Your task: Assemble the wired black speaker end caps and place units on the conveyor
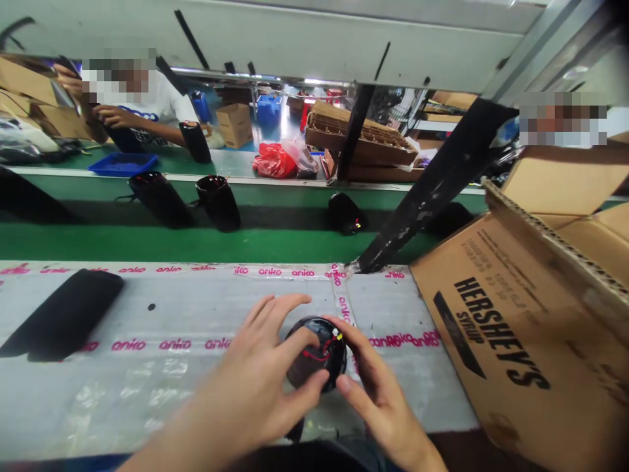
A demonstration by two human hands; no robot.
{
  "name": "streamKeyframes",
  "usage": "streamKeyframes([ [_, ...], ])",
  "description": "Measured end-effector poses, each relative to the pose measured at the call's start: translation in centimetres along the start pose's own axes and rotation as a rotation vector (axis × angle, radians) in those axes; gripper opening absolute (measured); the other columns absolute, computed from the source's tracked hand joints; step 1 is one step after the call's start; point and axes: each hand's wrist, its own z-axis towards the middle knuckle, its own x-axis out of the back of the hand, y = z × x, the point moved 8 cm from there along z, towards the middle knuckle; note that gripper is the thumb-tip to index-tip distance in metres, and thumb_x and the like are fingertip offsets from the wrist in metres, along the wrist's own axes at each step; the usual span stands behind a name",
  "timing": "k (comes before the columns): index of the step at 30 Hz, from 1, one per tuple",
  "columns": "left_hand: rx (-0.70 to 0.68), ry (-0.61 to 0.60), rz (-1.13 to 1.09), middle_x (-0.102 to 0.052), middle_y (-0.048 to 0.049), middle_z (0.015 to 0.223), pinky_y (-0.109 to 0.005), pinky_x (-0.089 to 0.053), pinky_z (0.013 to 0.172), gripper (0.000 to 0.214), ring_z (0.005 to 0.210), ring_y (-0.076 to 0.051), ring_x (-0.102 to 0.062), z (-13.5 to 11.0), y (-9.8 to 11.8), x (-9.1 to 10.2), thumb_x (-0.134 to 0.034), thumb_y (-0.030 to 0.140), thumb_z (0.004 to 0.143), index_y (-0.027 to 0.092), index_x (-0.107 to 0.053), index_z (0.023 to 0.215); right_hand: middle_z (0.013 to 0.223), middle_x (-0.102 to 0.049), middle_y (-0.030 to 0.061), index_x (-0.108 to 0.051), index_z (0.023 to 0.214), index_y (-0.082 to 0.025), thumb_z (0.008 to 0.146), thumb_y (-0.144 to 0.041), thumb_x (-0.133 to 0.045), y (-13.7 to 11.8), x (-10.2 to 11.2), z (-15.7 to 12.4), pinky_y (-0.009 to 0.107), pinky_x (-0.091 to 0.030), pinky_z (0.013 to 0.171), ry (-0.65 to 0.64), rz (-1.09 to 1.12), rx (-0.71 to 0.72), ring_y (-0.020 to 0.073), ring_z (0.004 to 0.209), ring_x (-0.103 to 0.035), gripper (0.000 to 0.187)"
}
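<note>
A black cylindrical housing (pixel 339 367) stands at the front of the bench, its open end facing up at me. Red wires (pixel 319 354) and a small white and yellow connector (pixel 337 334) show inside its rim. My right hand (pixel 381 387) is closed round the housing's right side, thumb on the near rim and fingers on the far side. Over the left part of the opening reaches my left hand (pixel 268 360), slightly blurred, its fingers spread. Its index finger and thumb are apart at the opening; whether they touch a wire I cannot tell.
A black fabric-like sleeve (pixel 69 314) lies at left near a small dark disc (pixel 151 307). An open carton (pixel 515 328) stands at right beside a slanted black post (pixel 417 196). Several black cylinders (pixel 219 203) sit on the green belt (pixel 275 242). A co-worker (pixel 147 98) works opposite.
</note>
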Motion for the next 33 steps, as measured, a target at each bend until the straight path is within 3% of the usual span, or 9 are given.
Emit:
streamKeyframes([
  [2, -0.022, -0.086, 0.027, -0.066, -0.0125, 0.144, -0.059, -0.057, 0.109, 0.002, 0.13, -0.04, -0.064, 1.1, 0.5, 0.1, -0.072, 0.028, 0.095, 0.026, -0.073, 0.094, 0.171, -0.049, 0.0071, -0.048, 0.163, -0.036, 0.104, -0.035, -0.068, -0.7, 0.4, 0.2, 0.062, -0.031, 0.134, -0.039, -0.028, 0.029, 0.0332, 0.161, -0.043, 0.063],
  [4, -0.058, -0.138, 0.016, -0.072, -0.0117, 0.133, -0.057, -0.058, 0.108, 0.012, 0.125, -0.039, -0.068, 2.0, 0.8, 0.1, -0.07, 0.027, 0.097, 0.027, -0.073, 0.086, 0.171, -0.05, 0.0071, -0.05, 0.162, -0.036, 0.098, -0.031, -0.075, -1.6, 0.7, 0.7, 0.064, -0.032, 0.133, -0.068, -0.045, 0.06, 0.0338, 0.16, -0.045, 0.069],
  [7, -0.092, -0.162, -0.055, -0.077, -0.0106, 0.123, -0.054, -0.056, 0.11, 0.014, 0.117, -0.037, -0.071, 2.9, 1.2, 0.1, -0.067, 0.027, 0.1, 0.028, -0.076, 0.089, 0.168, -0.054, 0.0075, -0.052, 0.16, -0.037, 0.084, -0.033, -0.092, -2.5, 0.5, 1.6, 0.062, -0.037, 0.131, -0.08, -0.04, 0.076, 0.0348, 0.157, -0.05, 0.085],
  [11, -0.002, -0.123, -0.129, -0.073, -0.0095, 0.136, -0.047, -0.057, 0.109, 0.015, 0.121, -0.034, -0.071, 3.0, 0.5, -0.1, -0.063, 0.03, 0.104, 0.027, -0.075, 0.095, 0.157, -0.066, 0.0082, -0.058, 0.154, -0.035, 0.081, -0.041, -0.096, -2.5, 0.2, 2.5, 0.059, -0.046, 0.127, -0.008, -0.061, 0.051, 0.0327, 0.148, -0.061, 0.083],
  [15, 0.093, -0.096, -0.173, -0.068, -0.0093, 0.143, -0.041, -0.057, 0.104, 0.014, 0.124, -0.032, -0.07, 1.8, -0.8, -0.9, -0.063, 0.03, 0.105, 0.026, -0.073, 0.096, 0.154, -0.067, 0.0096, -0.063, 0.144, -0.032, 0.079, -0.042, -0.097, -2.5, 0.3, 1.8, 0.061, -0.047, 0.125, 0.06, -0.182, 0.077, 0.0345, 0.148, -0.059, 0.075],
  [18, 0.195, 0.0, -0.36, -0.071, -0.0082, 0.139, -0.041, -0.053, 0.111, 0.008, 0.131, -0.03, -0.067, 0.1, -2.3, -1.8, -0.064, 0.03, 0.106, 0.028, -0.071, 0.108, 0.157, -0.064, 0.0101, -0.059, 0.145, -0.032, 0.082, -0.039, -0.095, -2.4, 0.3, 1.2, 0.062, -0.045, 0.126, 0.046, -0.208, 0.067, 0.0348, 0.15, -0.057, 0.073],
  [23, 0.436, 0.183, -0.855, -0.069, -0.0109, 0.146, -0.044, -0.05, 0.116, 0.04, 0.138, -0.033, -0.062, -3.2, -5.3, -5.8, -0.053, 0.048, 0.109, 0.024, -0.065, 0.139, 0.167, -0.053, 0.0092, -0.057, 0.145, -0.034, 0.093, -0.033, -0.081, -1.2, -0.8, 0.8, 0.058, -0.044, 0.128, 0.035, 0.066, -0.005, 0.0327, 0.155, -0.052, 0.057],
  [28, 0.513, 0.325, -0.974, -0.073, -0.0083, 0.141, -0.043, -0.052, 0.112, 0.051, 0.131, -0.032, -0.066, -4.3, -5.9, -8.7, -0.05, 0.062, 0.105, 0.024, -0.072, 0.131, 0.154, -0.066, 0.0094, -0.061, 0.143, -0.032, 0.103, -0.043, -0.068, 0.6, -2.0, 0.1, 0.047, -0.053, 0.122, 0.346, 0.376, 0.012, 0.0288, 0.146, -0.063, 0.042],
  [33, 0.593, 0.382, -0.904, -0.07, -0.0055, 0.148, -0.046, -0.052, 0.115, 0.053, 0.134, -0.033, -0.065, -5.7, -5.9, -9.3, -0.042, 0.066, 0.107, 0.029, -0.07, 0.134, 0.156, -0.066, 0.008, -0.07, 0.143, -0.032, 0.107, -0.037, -0.062, 1.1, -3.4, -1.9, 0.054, -0.052, 0.124, 0.552, 0.193, 0.014, 0.0313, 0.149, -0.06, 0.037],
])
